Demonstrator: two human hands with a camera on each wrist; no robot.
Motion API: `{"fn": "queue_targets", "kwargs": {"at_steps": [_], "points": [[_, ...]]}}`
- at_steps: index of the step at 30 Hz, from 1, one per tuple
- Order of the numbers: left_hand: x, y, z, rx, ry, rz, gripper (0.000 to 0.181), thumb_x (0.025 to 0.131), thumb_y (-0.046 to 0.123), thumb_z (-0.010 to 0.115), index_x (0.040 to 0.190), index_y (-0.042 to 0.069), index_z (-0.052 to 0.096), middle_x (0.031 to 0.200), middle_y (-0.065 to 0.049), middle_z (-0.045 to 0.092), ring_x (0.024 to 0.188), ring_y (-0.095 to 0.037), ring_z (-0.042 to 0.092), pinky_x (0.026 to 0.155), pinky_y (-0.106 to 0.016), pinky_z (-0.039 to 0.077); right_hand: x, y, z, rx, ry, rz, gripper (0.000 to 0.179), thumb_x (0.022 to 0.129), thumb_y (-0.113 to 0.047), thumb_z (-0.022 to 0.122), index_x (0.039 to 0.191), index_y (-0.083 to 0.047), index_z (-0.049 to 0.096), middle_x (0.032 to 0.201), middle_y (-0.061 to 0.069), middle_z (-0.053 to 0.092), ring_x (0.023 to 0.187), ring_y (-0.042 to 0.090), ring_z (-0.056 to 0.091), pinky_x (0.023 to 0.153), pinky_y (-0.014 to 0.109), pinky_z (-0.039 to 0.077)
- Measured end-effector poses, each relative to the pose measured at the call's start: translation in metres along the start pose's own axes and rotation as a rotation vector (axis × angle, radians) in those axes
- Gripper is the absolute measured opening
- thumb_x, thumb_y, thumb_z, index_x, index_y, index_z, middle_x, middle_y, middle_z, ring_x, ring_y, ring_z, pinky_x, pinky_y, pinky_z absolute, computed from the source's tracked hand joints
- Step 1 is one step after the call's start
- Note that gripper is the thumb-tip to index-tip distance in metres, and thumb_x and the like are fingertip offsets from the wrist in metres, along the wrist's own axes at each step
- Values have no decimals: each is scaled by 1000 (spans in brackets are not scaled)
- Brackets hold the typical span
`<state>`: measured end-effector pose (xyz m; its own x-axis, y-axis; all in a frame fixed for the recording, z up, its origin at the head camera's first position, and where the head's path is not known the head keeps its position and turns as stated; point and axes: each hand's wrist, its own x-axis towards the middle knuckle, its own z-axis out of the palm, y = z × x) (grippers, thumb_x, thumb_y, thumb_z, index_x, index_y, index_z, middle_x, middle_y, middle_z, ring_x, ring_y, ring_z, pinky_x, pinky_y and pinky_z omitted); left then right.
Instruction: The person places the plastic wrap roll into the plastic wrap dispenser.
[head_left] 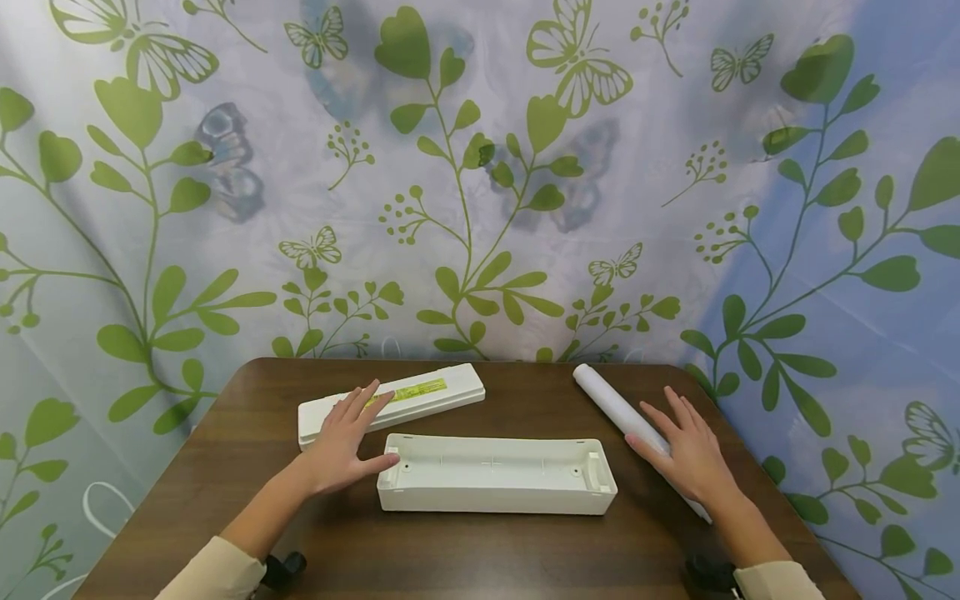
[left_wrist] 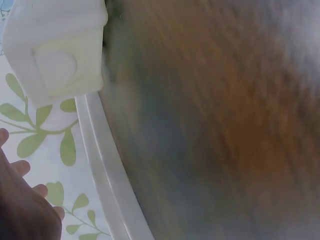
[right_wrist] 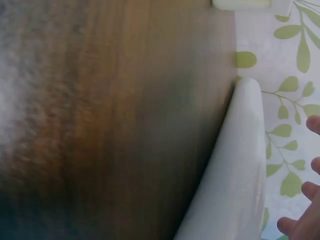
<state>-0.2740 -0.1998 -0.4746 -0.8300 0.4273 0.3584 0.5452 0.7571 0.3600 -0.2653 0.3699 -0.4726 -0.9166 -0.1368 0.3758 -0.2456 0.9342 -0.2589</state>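
Note:
A long white open-topped box [head_left: 495, 497] lies across the middle of the table, its hollow inside showing. Behind it on the left is a white lid [head_left: 461, 385] with a yellow-green label [head_left: 420, 389]. To the right a smooth white roll [head_left: 611, 400] lies slantwise. My left hand [head_left: 337, 450] is spread with straight fingers over the lid's front edge, thumb by the box's left end; whether it touches either cannot be told. My right hand [head_left: 693, 458], fingers spread and holding nothing, hovers at the roll and hides part of it. The left wrist view shows the box's end [left_wrist: 57, 67].
The brown wooden table [head_left: 525, 558] ends at a back edge against a hanging cloth [head_left: 480, 208] printed with green leaves and butterflies. A white cable [head_left: 90, 508] hangs beyond the table's left edge. Dark wrist straps [head_left: 283, 571] show at both sleeves.

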Motion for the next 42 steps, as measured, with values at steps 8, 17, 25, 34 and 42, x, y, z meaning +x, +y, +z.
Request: {"fn": "queue_targets", "kwargs": {"at_steps": [8,17,25,34,42], "points": [[-5,6,5,-155,-16,7,93,88,52,74,163,25,26,169,-14,24,152,-47,24,111,-75,27,-7,6,4,130,10,39,63,98,-45,66,149,-11,52,165,27,24,144,60,26,97,82,27],[-11,9,10,-312,-54,-18,93,87,47,77,160,12,31,163,-14,35,150,-41,33,112,-69,32,-11,9,3,181,-28,83,61,98,-45,66,146,-7,55,159,32,30,139,62,29,97,80,30],[-14,10,13,-371,-101,-46,97,83,45,83,158,8,33,160,-11,41,147,-37,40,112,-65,38,-10,12,-1,198,-109,133,65,98,-50,64,145,-6,56,156,32,33,137,62,31,97,79,32],[-16,9,14,-450,-142,-38,100,79,42,87,158,13,34,157,-9,44,144,-33,42,117,-42,39,-10,18,-5,220,-159,149,65,97,-53,65,145,-9,57,152,28,42,133,54,43,96,71,43],[-16,8,16,-604,-205,-42,102,78,31,90,159,9,30,160,-16,37,147,-39,38,118,-28,34,-9,31,-6,277,-206,192,67,94,-54,68,146,-13,57,147,24,50,121,45,58,89,59,51]]}}
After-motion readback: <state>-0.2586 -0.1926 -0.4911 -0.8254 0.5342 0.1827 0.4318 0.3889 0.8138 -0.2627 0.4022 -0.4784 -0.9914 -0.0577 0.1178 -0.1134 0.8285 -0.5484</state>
